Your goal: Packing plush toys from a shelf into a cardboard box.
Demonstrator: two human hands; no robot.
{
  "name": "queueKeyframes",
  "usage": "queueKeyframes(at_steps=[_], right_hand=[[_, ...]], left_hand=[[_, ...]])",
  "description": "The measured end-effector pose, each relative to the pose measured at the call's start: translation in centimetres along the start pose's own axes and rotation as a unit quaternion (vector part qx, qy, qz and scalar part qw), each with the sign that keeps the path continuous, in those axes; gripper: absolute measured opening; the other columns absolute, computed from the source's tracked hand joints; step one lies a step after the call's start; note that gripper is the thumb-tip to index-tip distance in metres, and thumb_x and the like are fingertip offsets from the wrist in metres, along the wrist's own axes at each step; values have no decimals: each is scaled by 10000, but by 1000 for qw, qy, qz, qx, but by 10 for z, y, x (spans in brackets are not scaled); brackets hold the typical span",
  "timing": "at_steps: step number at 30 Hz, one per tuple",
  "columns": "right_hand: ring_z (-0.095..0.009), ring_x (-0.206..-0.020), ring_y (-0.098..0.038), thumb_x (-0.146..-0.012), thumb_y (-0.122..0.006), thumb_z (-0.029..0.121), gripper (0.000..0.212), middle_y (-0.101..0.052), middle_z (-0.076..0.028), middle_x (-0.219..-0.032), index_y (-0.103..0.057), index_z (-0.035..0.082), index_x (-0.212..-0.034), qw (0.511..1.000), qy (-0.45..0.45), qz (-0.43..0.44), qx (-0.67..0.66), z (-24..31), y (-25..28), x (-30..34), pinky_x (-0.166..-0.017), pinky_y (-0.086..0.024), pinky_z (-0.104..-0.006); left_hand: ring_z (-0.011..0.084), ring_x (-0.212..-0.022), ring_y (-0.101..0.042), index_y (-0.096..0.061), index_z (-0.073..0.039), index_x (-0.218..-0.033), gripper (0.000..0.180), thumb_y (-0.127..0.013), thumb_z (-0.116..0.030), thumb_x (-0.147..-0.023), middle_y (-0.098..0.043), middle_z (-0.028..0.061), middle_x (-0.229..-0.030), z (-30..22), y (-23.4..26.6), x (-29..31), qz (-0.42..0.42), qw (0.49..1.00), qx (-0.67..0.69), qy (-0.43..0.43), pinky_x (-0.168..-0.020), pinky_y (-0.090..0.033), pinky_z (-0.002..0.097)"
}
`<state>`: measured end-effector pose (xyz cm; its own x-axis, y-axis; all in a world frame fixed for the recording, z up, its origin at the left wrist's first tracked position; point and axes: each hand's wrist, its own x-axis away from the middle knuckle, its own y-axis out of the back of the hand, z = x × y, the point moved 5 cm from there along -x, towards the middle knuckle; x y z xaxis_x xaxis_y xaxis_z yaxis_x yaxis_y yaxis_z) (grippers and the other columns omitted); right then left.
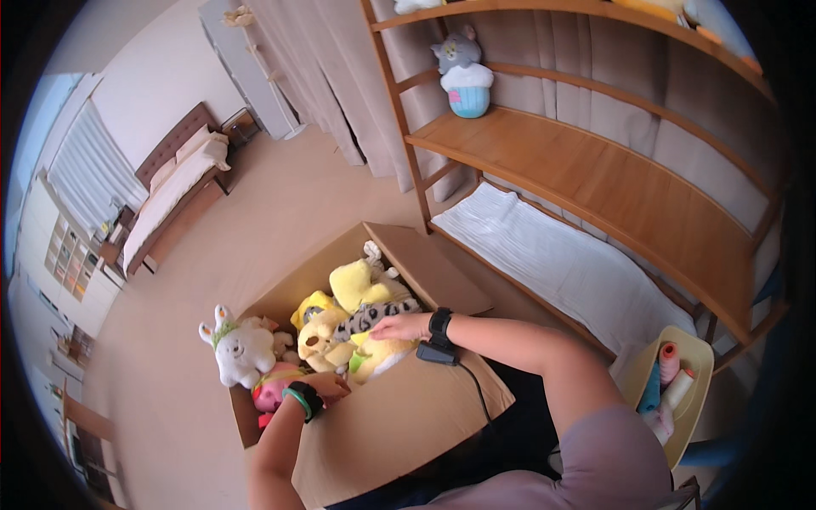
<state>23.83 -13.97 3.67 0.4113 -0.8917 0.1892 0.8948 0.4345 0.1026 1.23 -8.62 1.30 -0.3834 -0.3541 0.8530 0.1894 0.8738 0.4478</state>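
An open cardboard box [399, 425] on the floor holds several plush toys. My right hand [399, 326] reaches into it and rests on a grey spotted plush [367, 316] lying over yellow plush toys [357, 285]. My left hand [327, 385] is lower in the box, beside a pink plush [274, 389] and a cream plush [319, 340]; whether its fingers grip anything is hidden. A white bunny plush [238, 348] leans over the box's left edge. Both wrists wear black bands.
A wooden shelf unit [595, 178] stands to the right with a grey and blue plush [463, 72] on an upper board and a white cloth [561, 263] on the lowest. A yellow tray with thread cones [671, 382] sits at right. A bed [174, 191] stands far left.
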Motion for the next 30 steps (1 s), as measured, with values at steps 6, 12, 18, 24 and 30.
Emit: queueKeyframes(at_steps=[6, 12, 18, 24, 30], right_hand=[[-208, -1146, -429, -800, -562, 506, 698, -485, -166, -1211, -424, -22, -1234, 999, 11, -23, 33, -7, 8, 2, -957, -322, -287], [-199, -1165, -417, -804, -565, 487, 691, -461, -154, -1249, -403, -5, -1261, 999, 6, -32, 25, -7, -1, 4, -960, -323, -280], [-201, -1111, -457, -809, -568, 461, 616, -499, -146, -1200, -466, 3, -1208, 998, 0, -50, 24, 3, -4, 6, -950, -332, -281], [-167, -1039, -511, -817, -583, 421, 502, -525, -127, -1125, -488, 84, -1178, 990, -134, -17, -36, 29, 45, 20, -860, -406, -326], [-125, -780, -605, -845, -553, 235, 237, -607, -43, -897, -540, 93, -1035, 971, 46, -236, -12, 117, 214, 66, -637, -476, -249]], left_hand=[[159, -539, -574, -639, -32, -935, 316, -522, -277, -773, -614, 60, -650, -12, -4, -31, 65, 995, -80, 10, -478, -445, 282], [125, -552, -538, -633, -10, -935, 315, -527, -258, -772, -611, 41, -702, -13, -6, -22, 55, 985, -158, 33, -503, -423, 270], [123, -568, -562, -639, -16, -929, 336, -548, -297, -769, -627, 38, -730, -18, 2, 3, 19, 998, -56, 6, -521, -442, 266], [148, -669, -612, -570, -10, -1023, 477, -675, -374, -732, -630, 89, -816, -18, 65, -5, -26, 996, 76, -43, -547, -498, 262], [121, -678, -606, -571, -15, -1023, 397, -634, -322, -781, -640, 61, -823, -12, 114, -42, -200, 938, 227, -166, -553, -489, 243]])
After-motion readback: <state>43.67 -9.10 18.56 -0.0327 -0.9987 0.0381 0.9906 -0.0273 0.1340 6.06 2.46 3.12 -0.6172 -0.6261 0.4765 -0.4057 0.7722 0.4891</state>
